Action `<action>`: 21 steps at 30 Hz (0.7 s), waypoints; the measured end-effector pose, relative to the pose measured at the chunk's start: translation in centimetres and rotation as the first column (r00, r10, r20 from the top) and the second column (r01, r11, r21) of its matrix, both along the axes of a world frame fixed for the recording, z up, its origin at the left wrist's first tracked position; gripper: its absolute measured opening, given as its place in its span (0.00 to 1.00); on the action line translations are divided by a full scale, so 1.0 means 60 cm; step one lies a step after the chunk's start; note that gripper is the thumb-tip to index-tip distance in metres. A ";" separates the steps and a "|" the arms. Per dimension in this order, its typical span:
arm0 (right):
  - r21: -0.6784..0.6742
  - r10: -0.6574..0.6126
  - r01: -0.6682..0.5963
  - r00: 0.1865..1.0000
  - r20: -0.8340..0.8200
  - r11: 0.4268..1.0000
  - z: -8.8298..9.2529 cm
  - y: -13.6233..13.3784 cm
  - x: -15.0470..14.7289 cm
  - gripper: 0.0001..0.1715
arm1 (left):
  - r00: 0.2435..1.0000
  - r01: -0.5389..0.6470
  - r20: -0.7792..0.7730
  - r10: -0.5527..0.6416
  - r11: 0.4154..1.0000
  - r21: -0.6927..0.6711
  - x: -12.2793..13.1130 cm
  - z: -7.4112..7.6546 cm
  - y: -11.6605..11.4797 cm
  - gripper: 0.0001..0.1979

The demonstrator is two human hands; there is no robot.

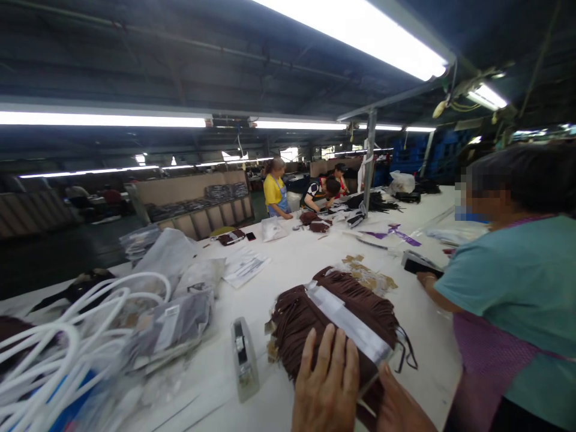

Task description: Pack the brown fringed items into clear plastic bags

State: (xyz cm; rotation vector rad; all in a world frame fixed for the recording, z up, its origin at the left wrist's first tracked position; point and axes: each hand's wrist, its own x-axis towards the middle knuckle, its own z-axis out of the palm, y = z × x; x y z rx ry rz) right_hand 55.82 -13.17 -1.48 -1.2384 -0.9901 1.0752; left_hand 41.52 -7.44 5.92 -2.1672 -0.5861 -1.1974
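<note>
A bundle of dark brown fabric strips (pixel 297 318), wrapped with a whitish band (pixel 348 321), lies on the white table. My left hand (pixel 327 378) rests flat on its near side, the fingers stretched out across the brown fabric and the band's edge. At the bundle's near right end is my right hand (pixel 400 402), its thumb by the end of the band; its other fingers are hidden. A clear tape dispenser (pixel 245 360) stands left of the bundle. Tan paper pieces (pixel 371 275) lie behind it.
White tubing (pixel 67 336) and bagged grey items (pixel 173 327) cover the table's left side. A person in a teal shirt (pixel 517 282) stands close at the right, a hand at a dark dispenser (pixel 420 264). A metal post (pixel 369 162) rises farther back, near other people.
</note>
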 end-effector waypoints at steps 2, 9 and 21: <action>-0.016 -0.030 0.031 0.999 0.014 0.999 0.015 -0.014 -0.005 0.22 | 0.995 0.027 0.092 -0.029 1.000 0.015 0.017 -0.015 -0.023 0.14; -0.054 -0.107 0.107 0.994 0.013 0.993 0.071 -0.048 -0.033 0.23 | 0.949 0.156 0.270 -0.164 0.986 0.054 -0.019 -0.036 -0.072 0.09; -0.226 0.390 -0.428 0.900 -0.192 0.875 0.169 -0.061 -0.168 0.32 | 0.486 0.874 0.790 0.373 -0.197 -0.445 -0.414 -0.071 -0.062 0.40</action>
